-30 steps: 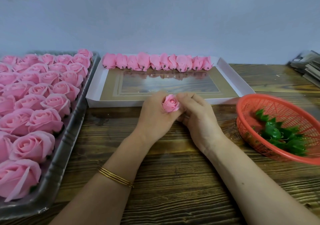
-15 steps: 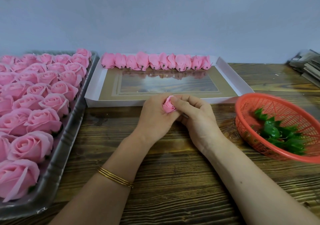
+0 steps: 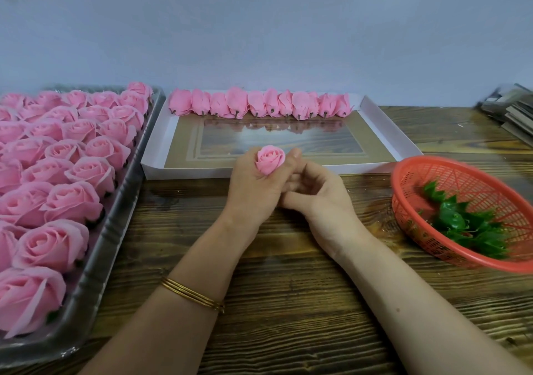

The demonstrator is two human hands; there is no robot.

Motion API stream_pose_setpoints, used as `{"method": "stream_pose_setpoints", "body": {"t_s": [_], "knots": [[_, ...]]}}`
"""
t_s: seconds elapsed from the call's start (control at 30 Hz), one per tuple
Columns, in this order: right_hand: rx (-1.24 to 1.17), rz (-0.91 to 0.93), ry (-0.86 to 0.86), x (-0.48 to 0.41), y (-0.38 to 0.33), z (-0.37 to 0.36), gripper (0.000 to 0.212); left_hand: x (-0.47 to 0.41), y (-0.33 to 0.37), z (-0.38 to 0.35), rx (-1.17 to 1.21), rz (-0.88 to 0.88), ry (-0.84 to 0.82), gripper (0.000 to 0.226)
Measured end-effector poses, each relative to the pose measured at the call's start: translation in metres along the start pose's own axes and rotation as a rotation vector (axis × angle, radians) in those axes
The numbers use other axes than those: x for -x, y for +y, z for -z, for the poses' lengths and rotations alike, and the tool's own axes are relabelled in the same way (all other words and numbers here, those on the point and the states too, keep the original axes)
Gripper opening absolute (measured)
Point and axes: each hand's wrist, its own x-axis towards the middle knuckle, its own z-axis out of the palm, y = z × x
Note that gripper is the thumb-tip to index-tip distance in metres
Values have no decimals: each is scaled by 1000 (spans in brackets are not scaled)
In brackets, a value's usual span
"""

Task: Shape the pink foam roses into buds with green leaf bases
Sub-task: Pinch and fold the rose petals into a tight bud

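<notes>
My left hand (image 3: pixel 253 192) grips a pink foam rose (image 3: pixel 270 159) in its fist, the tight bloom poking up above the fingers. To its right, my right hand (image 3: pixel 320 201) lies against the left, fingers loosely curled and off the petals. Several finished pink buds (image 3: pixel 259 104) lie in a row along the back of a white box tray (image 3: pixel 386 126). Green leaf bases (image 3: pixel 467 224) sit in a red plastic basket (image 3: pixel 403 178) at the right. Whether the held rose has a leaf base is hidden by my fingers.
A long metal tray (image 3: pixel 115 218) at the left is packed with several open pink roses (image 3: pixel 72 172). A stack of flat papers (image 3: pixel 513 115) lies at the far right on the wooden table (image 3: pixel 288 302). A pale wall stands behind.
My right hand has let go of the rose's petals and dropped back to the right. The bloom now shows fully above my left fist.
</notes>
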Motion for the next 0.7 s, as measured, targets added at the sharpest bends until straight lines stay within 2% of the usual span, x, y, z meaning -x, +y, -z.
{"method": "stream_pose_setpoints", "body": {"t_s": [0.17,0.33,0.47,0.7], "knots": [[117,55,25,2,-3,-3,45,2,2,-3,105,36,-44,31],[166,90,46,4,-3,-4,38,3,2,-5,133,26,-81,18],[161,103,33,4,-3,-3,36,2,1,0,135,30,-117,27],[120,100,-45,4,-4,1,44,0,4,5,128,80,-238,11]]}}
